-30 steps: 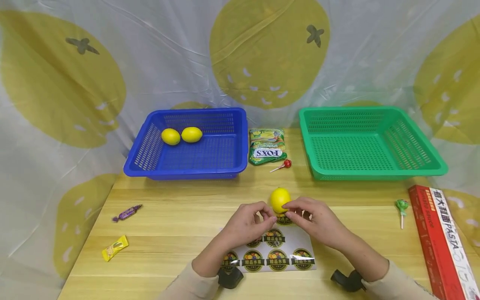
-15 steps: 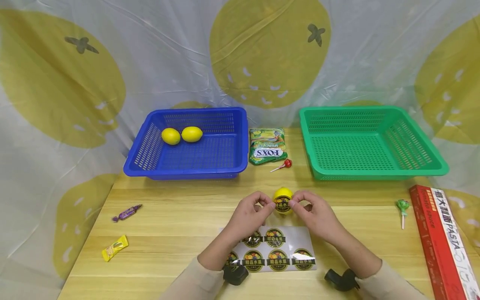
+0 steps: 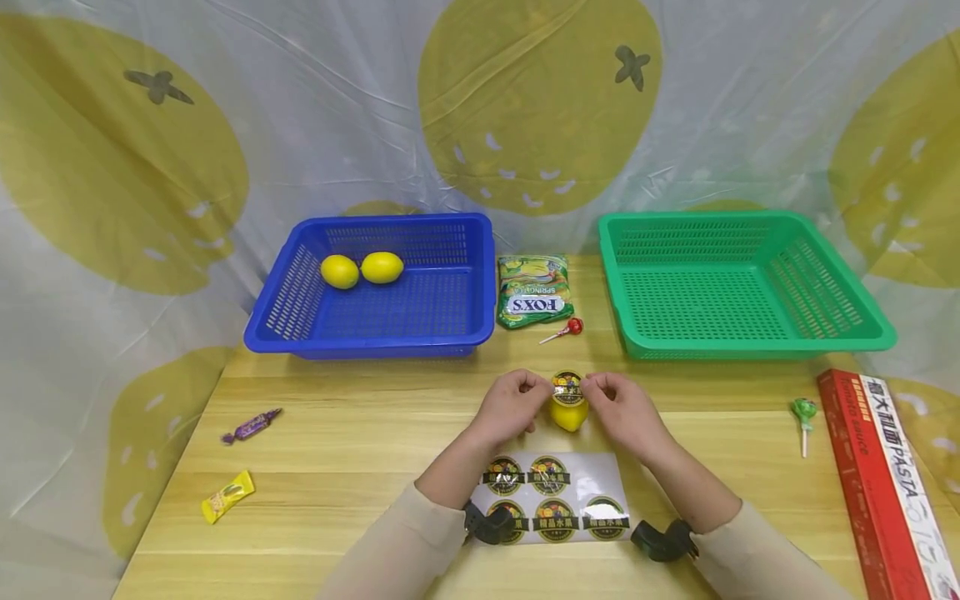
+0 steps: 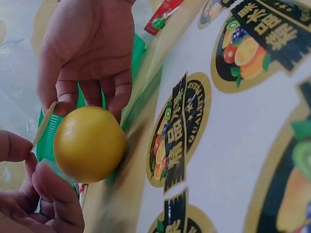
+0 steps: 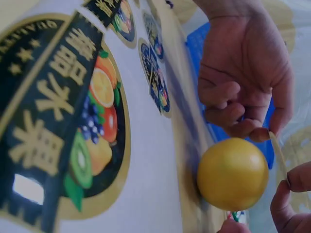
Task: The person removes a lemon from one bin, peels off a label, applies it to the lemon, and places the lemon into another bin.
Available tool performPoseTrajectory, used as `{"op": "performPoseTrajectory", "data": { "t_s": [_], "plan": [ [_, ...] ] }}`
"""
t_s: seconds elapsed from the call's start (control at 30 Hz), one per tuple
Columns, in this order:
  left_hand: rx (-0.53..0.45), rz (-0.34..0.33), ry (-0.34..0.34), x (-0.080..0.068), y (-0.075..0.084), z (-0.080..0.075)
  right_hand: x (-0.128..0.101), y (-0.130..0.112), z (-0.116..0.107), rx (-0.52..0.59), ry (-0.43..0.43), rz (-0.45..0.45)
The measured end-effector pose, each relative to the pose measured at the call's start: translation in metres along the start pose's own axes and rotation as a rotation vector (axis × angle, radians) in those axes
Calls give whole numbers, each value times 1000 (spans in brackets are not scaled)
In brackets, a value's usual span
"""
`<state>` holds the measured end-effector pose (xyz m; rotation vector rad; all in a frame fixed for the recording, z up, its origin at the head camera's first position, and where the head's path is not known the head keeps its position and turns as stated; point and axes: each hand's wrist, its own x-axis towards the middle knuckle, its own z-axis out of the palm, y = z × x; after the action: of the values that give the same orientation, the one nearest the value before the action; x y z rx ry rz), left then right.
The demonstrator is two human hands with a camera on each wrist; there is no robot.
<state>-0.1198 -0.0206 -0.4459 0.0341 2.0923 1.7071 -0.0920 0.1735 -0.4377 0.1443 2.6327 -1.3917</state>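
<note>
A round fruit sticker (image 3: 567, 388) with a dark band is stretched between my two hands, over the upper part of a yellow lemon (image 3: 569, 417). My left hand (image 3: 510, 407) pinches its left edge between thumb and index finger. On the opposite edge, my right hand (image 3: 624, 412) pinches it the same way. Both wrist views show the sticker edge-on (image 4: 44, 127), standing off the lemon's surface (image 5: 233, 174) with a small gap. Below the hands lies a white sticker sheet (image 3: 597, 475) with several matching stickers, partly covered by the left wrist.
Two lemons (image 3: 382, 268) lie in the blue basket (image 3: 367, 346). A green basket (image 3: 757, 344) stands at the back right. Between them are a green candy bag (image 3: 534, 292) and red lollipop (image 3: 573, 326). Wrapped candies (image 3: 228, 497) lie left; a green lollipop (image 3: 804, 409) and pasta box (image 3: 870, 467) right.
The sticker has risen from the sheet's upper edge to over the lemon's upper part. The left hand has taken its other edge, and both hands have moved slightly away from the body.
</note>
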Motion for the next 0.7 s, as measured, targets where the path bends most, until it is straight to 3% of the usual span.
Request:
{"op": "performPoseTrajectory", "data": {
  "t_s": [0.33, 0.7],
  "plan": [
    [-5, -53, 35, -1, -3, 2, 8, 1, 4, 51, -63, 81],
    [-78, -104, 13, 3, -6, 2, 11, 4, 8, 143, -91, 104]
  ]
}}
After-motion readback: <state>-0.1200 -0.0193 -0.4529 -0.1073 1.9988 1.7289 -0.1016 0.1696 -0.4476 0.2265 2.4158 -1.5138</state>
